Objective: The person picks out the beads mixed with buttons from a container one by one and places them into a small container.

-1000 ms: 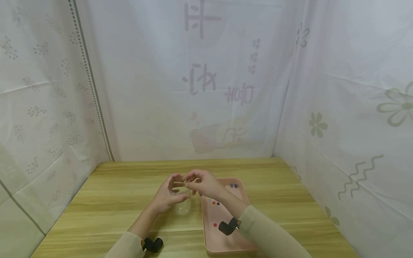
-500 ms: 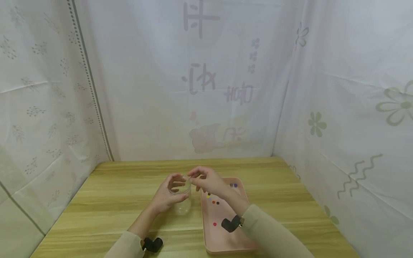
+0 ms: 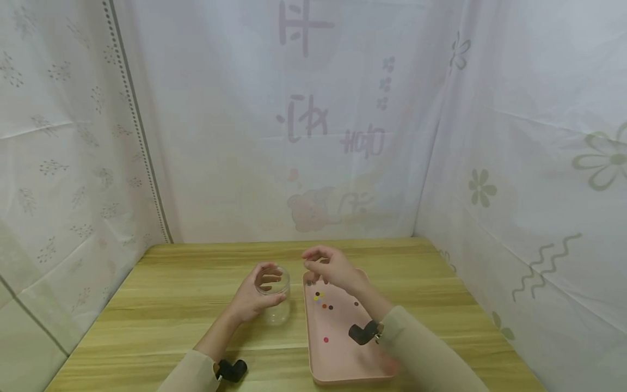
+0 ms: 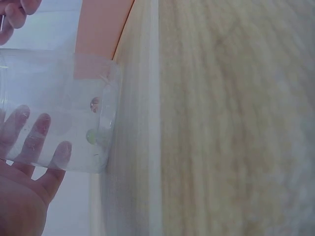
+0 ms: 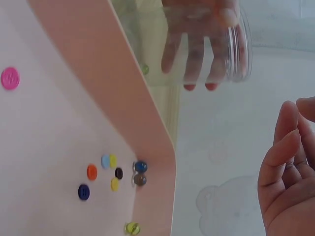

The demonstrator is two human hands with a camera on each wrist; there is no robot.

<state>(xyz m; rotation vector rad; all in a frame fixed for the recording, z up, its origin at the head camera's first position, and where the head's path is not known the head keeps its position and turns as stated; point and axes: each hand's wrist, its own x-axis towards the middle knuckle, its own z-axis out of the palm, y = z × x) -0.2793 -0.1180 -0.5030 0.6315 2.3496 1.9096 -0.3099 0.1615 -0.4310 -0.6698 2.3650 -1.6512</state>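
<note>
The left hand (image 3: 254, 296) wraps its curled fingers (image 4: 34, 135) around a clear jar (image 3: 275, 296) standing on the table (image 3: 186, 305), just left of the pink tray (image 3: 343, 375). The right hand (image 3: 333, 269) hovers over the tray's far end, fingers loosely curled, holding nothing visible. Small colored buttons (image 5: 101, 174) lie scattered in the tray.
</note>
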